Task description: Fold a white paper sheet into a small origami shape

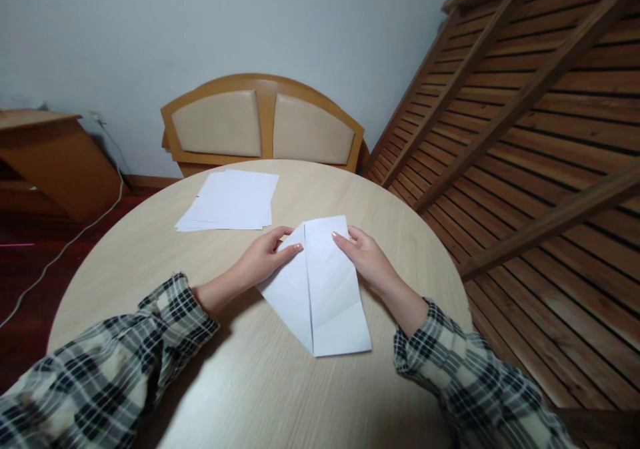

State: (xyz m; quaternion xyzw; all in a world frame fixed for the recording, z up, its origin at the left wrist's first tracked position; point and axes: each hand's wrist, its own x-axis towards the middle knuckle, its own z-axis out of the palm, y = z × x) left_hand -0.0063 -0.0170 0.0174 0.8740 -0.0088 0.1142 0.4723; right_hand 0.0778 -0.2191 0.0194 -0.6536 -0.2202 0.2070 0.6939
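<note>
A folded sheet of white paper (333, 295) is held between my two hands over the round table. Its left part slants to a point at the bottom, while the right part is a long upright panel with faint creases. My left hand (263, 255) pinches the upper left edge, thumb on top and fingers underneath. On the upper right edge, my right hand (367, 255) grips in the same way, its thumb lying on the panel. The fingers under the paper are partly hidden.
A stack of white paper sheets (230, 199) lies at the back left of the pale round table (400, 235). Behind stands a padded wooden headboard (267, 115). Wooden slats (525, 129) lean at the right. A white cable (75, 239) runs along the floor beside a cabinet (55, 162).
</note>
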